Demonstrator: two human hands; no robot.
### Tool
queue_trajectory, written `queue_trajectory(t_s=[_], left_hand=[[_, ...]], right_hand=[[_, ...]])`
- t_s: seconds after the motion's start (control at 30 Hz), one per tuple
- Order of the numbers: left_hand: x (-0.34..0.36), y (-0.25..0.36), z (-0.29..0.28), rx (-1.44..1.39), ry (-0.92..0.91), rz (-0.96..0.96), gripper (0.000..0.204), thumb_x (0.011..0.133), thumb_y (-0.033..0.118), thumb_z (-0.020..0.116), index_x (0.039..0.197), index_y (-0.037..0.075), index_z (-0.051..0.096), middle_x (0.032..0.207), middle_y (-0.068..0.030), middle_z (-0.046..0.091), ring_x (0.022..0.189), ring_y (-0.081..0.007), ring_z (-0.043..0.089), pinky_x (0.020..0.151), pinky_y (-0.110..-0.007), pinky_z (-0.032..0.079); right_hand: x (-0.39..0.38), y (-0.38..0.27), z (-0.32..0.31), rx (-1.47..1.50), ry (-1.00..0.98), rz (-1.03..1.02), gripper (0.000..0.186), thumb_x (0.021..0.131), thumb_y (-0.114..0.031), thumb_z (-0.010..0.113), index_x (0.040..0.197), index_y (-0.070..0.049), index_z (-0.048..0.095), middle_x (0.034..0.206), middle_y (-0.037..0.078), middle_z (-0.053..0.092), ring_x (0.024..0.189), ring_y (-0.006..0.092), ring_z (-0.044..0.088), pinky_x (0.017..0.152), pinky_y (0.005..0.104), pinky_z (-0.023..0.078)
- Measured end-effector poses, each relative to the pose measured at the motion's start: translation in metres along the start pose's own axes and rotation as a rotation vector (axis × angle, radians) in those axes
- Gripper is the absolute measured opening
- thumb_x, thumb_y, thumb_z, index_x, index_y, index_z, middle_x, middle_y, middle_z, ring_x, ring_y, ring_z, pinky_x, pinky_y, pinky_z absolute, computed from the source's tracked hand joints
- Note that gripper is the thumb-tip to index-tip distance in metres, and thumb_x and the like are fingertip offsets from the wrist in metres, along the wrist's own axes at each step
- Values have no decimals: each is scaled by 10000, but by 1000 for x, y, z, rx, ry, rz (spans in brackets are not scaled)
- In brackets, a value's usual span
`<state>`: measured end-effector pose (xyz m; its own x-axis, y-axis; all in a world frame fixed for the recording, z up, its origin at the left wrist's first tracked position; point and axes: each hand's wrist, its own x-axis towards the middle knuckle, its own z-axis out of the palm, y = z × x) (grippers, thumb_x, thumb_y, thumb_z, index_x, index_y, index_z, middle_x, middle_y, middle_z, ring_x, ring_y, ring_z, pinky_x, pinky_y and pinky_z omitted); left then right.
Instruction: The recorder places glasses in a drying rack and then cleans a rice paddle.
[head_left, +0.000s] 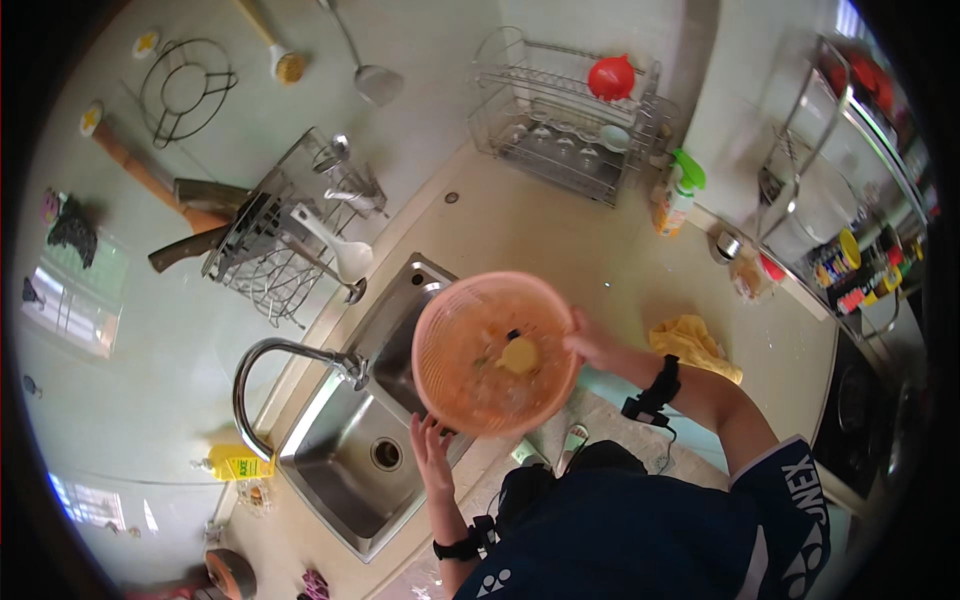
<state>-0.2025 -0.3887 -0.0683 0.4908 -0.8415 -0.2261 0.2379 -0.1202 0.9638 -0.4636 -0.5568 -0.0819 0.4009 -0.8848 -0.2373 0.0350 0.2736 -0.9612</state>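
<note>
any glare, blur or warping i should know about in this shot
Head view: a dark round border cuts off the corners, fisheye warping toward it; head view, left side: bright window-like glare on the glossy wall; head view, centre: highlights on the stainless steel sink, and small bits inside the pink plastic basket look too soft to identify.

A yellow cloth (692, 345) (crumpled) lies on the counter (560, 235).
</note>
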Motion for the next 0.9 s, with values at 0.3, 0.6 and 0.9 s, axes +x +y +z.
queue_trajectory(t_s=[0.3, 0.6, 0.9], left_hand=[[-11, -16, -7, 156, 3, -58, 426, 847, 225, 422, 1217, 82, 266, 1135, -106, 428, 986, -192, 448, 787, -293, 388], [-47, -30, -67, 214, 377, -60, 410, 836, 193, 438, 1188, 48, 286, 1070, -131, 476, 927, -186, 489, 778, -277, 386], [-57, -18, -95, 233, 447, -141, 415, 825, 183, 448, 1183, 45, 289, 1049, -138, 487, 936, -204, 489, 782, -289, 390]], right_hand=[[100, 11, -114, 152, 92, -158, 346, 619, -54, 503, 963, -44, 470, 812, 20, 495, 670, 85, 507, 549, 221, 455], [239, 83, -209, -1100, 156, -837, 287, 620, -77, 677, 767, 21, 451, 694, 101, 464, 598, 179, 465, 501, 288, 420], [245, 68, -183, -1116, 187, -511, 217, 688, -24, 609, 800, 47, 437, 743, 112, 467, 648, 159, 433, 607, 242, 425]])
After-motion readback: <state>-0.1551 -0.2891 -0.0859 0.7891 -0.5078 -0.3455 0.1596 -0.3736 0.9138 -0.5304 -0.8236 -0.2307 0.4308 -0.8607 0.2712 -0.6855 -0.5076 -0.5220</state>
